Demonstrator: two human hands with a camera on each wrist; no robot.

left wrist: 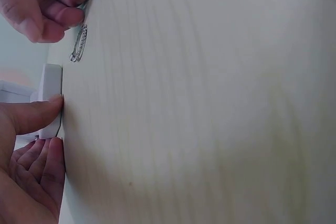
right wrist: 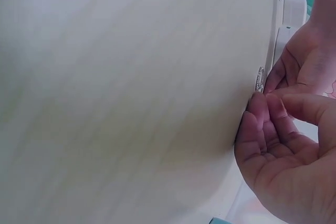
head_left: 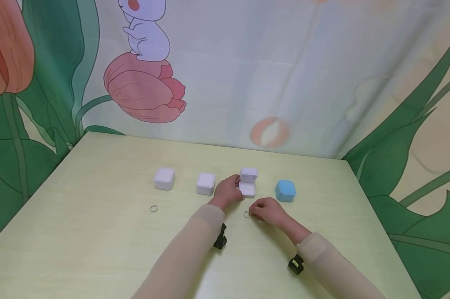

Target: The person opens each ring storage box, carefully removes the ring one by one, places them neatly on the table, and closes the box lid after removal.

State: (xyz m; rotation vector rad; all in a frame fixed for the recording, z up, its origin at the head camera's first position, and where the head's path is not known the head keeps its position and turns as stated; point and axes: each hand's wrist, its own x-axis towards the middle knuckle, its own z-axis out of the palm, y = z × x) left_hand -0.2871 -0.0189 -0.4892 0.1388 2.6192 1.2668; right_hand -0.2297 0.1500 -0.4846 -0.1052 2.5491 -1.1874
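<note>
An opened white ring box point(head_left: 248, 189) stands with its lid up. My left hand point(head_left: 227, 191) grips its base, the thumb point(left wrist: 44, 114) on one side and the fingers at the other. Just in front of the box is a silver ring point(head_left: 246, 214) set with small stones; the left wrist view shows this ring point(left wrist: 79, 43) nearly edge-on. My right hand point(head_left: 267, 211) is low over the table, fingers curled and thumb close to the index finger. In the right wrist view its fingertips point(right wrist: 257, 100) are right at the ring's edge; I cannot tell whether they pinch it.
Two closed white boxes, one at far left point(head_left: 164, 179) and one nearer point(head_left: 205, 184), stand left of the open box. A closed blue box point(head_left: 285, 191) is to its right. Another ring point(head_left: 154, 208) lies before the leftmost box. A printed curtain point(head_left: 217, 83) hangs behind the table point(head_left: 109, 249).
</note>
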